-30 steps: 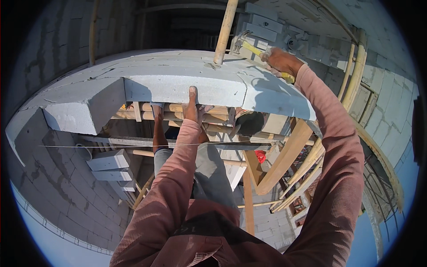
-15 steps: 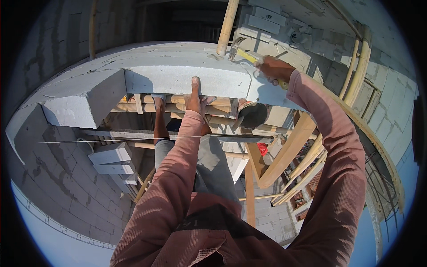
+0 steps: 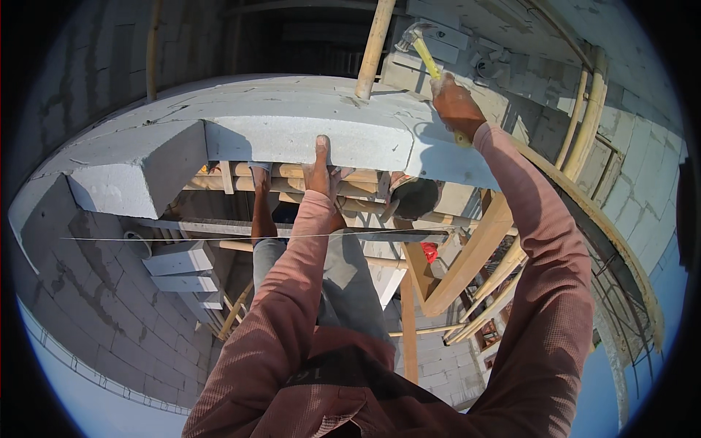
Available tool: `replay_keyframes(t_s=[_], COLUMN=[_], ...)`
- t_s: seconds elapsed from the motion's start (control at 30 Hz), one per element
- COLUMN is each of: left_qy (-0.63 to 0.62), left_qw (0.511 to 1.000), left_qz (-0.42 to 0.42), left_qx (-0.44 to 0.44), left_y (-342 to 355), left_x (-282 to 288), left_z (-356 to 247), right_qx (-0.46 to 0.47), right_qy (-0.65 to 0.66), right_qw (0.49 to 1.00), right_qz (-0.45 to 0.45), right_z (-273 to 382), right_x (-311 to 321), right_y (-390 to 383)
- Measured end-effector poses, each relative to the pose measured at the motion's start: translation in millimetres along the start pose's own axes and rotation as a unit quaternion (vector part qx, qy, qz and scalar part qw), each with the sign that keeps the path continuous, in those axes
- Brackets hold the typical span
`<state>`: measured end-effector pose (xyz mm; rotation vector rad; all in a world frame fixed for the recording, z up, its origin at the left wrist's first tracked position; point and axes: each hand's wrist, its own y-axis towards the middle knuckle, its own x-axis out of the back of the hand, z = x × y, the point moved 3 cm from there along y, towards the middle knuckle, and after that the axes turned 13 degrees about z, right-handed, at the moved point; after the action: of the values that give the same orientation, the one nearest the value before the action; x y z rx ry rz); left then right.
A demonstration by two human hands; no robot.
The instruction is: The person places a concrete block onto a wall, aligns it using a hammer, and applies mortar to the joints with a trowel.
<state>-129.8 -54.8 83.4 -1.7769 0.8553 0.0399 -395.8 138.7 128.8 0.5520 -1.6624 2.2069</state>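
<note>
My right hand (image 3: 458, 106) is closed round the handle of a claw hammer (image 3: 425, 57) with a yellow grip, raised above the right part of a pale block wall, head pointing upward in the picture. My left hand (image 3: 318, 166) grips the front edge of a pale lightweight block (image 3: 259, 139), thumb against its face and fingers partly hidden beneath. A bigger block (image 3: 128, 175) juts out at the left. A thin taut string (image 3: 182, 239) crosses below both hands. Just right of my left hand, under the wall's edge, a dark round shape, apparently a co-worker's head (image 3: 411, 198), shows partly.
My legs in grey trousers hang over bamboo poles (image 3: 350, 191). An upright pole (image 3: 372, 51) stands behind the wall. Timber frame (image 3: 460, 263), red object (image 3: 428, 252) and stacked blocks (image 3: 179, 263) are below. Rebar and a long curved edge (image 3: 606, 212) lie right; block walls surround the opening.
The hammer first came down to the block beside the upright pole, then rose up and rightward, its head now higher and clear of the wall. My left hand stayed on the block.
</note>
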Motion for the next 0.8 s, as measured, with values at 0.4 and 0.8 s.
replay_keyframes(t_s=[0.4, 0.8], left_qy=[0.011, 0.017], left_qw=[1.0, 1.0], left_qz=[0.001, -0.001], left_qx=[-0.012, 0.005], left_y=[-4, 2], left_x=[0, 7], left_z=[3, 8], right_qx=[-0.073, -0.006], right_qy=[0.125, -0.005], right_qw=[0.956, 0.998], right_qz=[0.253, -0.063], right_z=[13, 10], right_x=[-5, 53], right_y=[-34, -12])
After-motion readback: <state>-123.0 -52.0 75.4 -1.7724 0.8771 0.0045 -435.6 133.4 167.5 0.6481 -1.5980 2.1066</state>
